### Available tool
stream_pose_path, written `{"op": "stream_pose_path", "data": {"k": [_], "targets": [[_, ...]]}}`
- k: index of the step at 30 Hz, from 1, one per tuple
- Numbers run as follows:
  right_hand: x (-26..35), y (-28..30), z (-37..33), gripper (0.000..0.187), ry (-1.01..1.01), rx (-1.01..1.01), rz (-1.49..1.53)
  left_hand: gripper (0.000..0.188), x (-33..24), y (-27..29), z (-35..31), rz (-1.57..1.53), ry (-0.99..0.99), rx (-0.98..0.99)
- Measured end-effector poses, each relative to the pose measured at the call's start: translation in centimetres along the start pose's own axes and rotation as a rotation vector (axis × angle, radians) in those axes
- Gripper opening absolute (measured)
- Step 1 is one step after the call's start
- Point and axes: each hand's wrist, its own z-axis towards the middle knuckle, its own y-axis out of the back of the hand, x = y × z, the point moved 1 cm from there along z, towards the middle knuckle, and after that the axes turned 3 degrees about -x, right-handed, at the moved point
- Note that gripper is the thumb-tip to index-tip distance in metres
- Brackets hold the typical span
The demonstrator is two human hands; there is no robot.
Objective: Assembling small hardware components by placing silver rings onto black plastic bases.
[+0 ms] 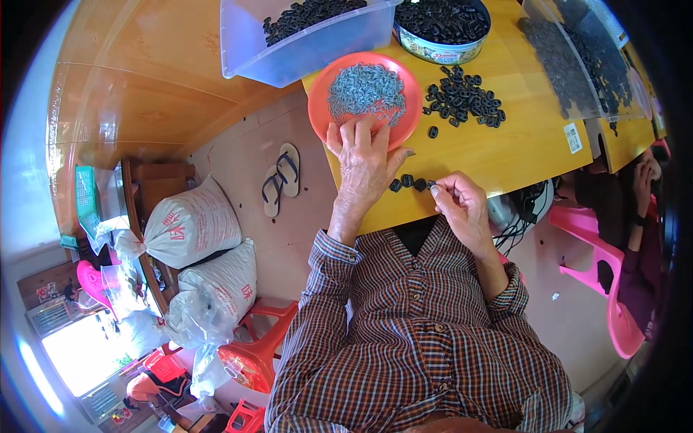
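Note:
My left hand (363, 157) reaches over the near rim of a round red plate (315, 108). Its bent fingertips touch the pile of small silvery screws (367, 90), and its thumb stands apart. Near the table's front edge, my right hand (464, 206) pinches a small black plastic part (432, 184) between thumb and forefinger. That part ends a short row of similar black pieces (408, 180) lying to its left. Farther back, a loose heap of black plastic parts (462, 97) lies to the right of the plate.
A clear plastic bin (310, 47) and a round tin (440, 52), both with black parts, stand at the back. More bins (577, 58) are at the right. Another person sits by a pink chair (599, 252). White sacks (195, 224) and sandals (281, 177) are on the left.

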Motion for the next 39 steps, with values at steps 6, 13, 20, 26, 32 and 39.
{"op": "stream_pose_path", "data": {"k": [6,13,20,26,32,39], "targets": [[-0.7,0.2,0.1,0.009,0.000,-0.006,0.000,0.041,0.2,-0.1,-0.2,-0.115,0.042,0.028],[-0.6,0.2,0.3,0.009,0.007,-0.014,0.020,0.024,0.6,0.1,-0.5,-0.224,0.109,0.018],[-0.9,0.3,0.4,0.010,0.009,-0.023,0.028,0.012,0.5,-0.5,-1.0,-0.272,0.132,-0.051],[-0.7,0.4,0.4,0.010,-0.019,-0.016,0.049,0.011,-0.1,-0.3,-1.0,-0.271,0.160,-0.043],[-0.9,0.4,0.4,0.011,-0.032,-0.014,0.030,0.013,-0.6,0.0,-0.6,-0.198,0.101,-0.072],[0.6,0.8,0.7,0.012,-0.142,-0.037,0.250,0.007,-2.8,1.7,-1.4,-1.109,0.640,0.083]]}}
